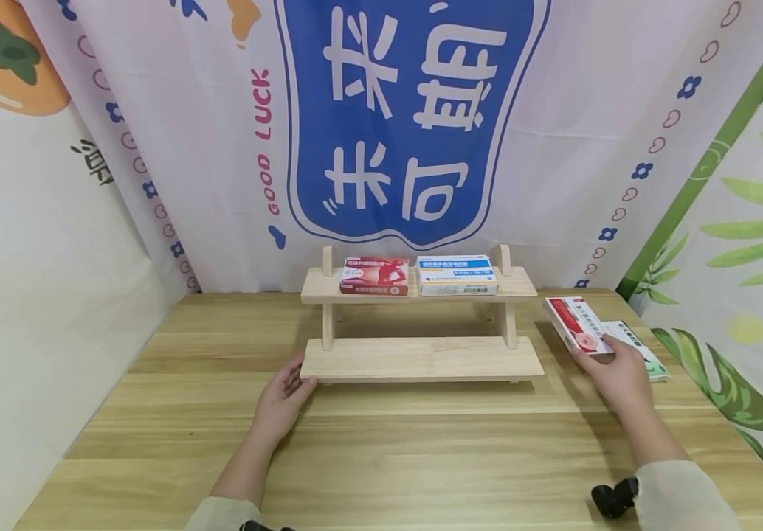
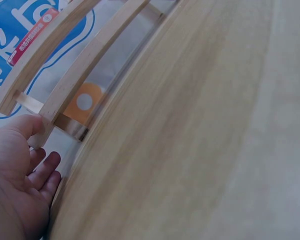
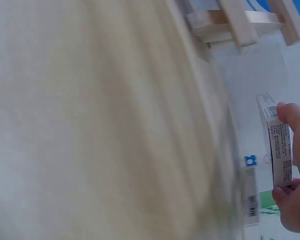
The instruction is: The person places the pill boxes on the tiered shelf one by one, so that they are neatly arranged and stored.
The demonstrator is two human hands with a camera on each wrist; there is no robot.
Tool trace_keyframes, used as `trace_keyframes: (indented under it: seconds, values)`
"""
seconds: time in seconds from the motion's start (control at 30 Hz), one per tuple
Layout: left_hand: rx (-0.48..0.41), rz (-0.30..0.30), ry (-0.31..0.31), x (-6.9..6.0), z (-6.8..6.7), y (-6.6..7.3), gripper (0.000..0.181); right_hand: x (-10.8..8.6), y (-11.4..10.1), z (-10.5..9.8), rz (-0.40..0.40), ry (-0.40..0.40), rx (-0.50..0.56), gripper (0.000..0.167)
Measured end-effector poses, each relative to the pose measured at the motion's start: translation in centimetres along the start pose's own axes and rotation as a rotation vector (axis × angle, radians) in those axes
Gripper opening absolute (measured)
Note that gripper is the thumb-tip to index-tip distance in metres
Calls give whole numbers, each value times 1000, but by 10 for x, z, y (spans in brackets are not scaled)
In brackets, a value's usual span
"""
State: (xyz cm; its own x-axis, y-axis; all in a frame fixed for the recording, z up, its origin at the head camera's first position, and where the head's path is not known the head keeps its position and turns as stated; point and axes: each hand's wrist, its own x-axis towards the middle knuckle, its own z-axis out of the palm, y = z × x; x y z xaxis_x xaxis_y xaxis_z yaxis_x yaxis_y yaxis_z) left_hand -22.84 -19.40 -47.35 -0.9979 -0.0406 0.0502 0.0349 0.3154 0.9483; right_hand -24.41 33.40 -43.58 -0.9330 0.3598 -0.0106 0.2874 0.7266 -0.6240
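Red-white box (image 1: pixel 570 318) is held by right fingers (image 3: pixel 290 115) beside the shelf (image 1: pixel 421 358) gripped by left fingers (image 2: pixel 48 170); wood-grain counter (image 1: pixel 421 457) beneath, curtain (image 1: pixel 587 88) behind.

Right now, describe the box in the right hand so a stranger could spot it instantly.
Start at the two-tier wooden shelf on the table. Past its right end, the right hand holds the red-and-white box. Unlike the red box on the shelf and the green-and-white box just to its right, this one is gripped.
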Motion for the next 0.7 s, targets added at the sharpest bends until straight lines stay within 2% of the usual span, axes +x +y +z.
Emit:
trace_keyframes:
  seconds: [0.3,0.7]
  values:
    - [-15,-4,5,0,1,-1,57,-5,-14,-29,-52,10,23,90]
    - [-13,-5,5,0,1,0,58,-9,-37,-56,-236,84,-21,83]
